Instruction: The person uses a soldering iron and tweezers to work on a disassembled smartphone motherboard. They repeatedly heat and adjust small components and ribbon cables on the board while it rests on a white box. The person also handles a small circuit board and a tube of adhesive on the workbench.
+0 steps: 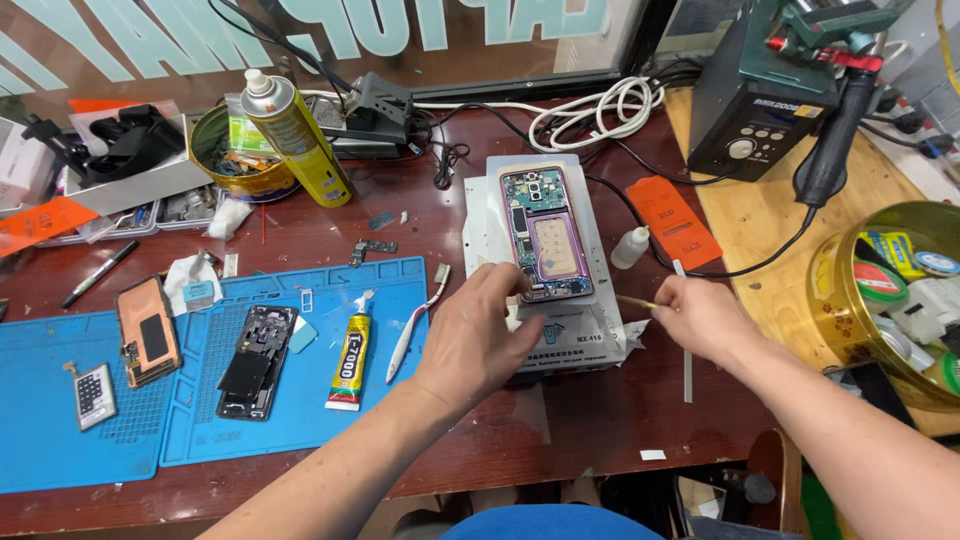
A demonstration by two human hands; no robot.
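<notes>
Far to the left of your hands, a blue mat point(300, 420) covers the surface point(600, 420), and on it lie an orange-backed screen panel point(147, 330), a dark phone frame point(255, 360) and a yellow glue tube point(350, 362). Beyond these, farther from you, a yellow spray can point(297, 138) stands tilted beside a round tin point(232, 150).

Your left hand point(478, 335) rests with curled fingers on the lower left corner of the opened phone point(546, 235), steadying it; the fingertips are pressed to its edge. The phone lies face down, its insides showing, on a white heating pad point(560, 335) directly between your two hands.

Your right hand point(703, 315) is just right of the pad, pinching a thin yellowish tool point(636, 301) whose tip points towards the phone's lower right corner. Beyond that hand lie a small white bottle point(630, 247) and an orange tag point(673, 222).
</notes>
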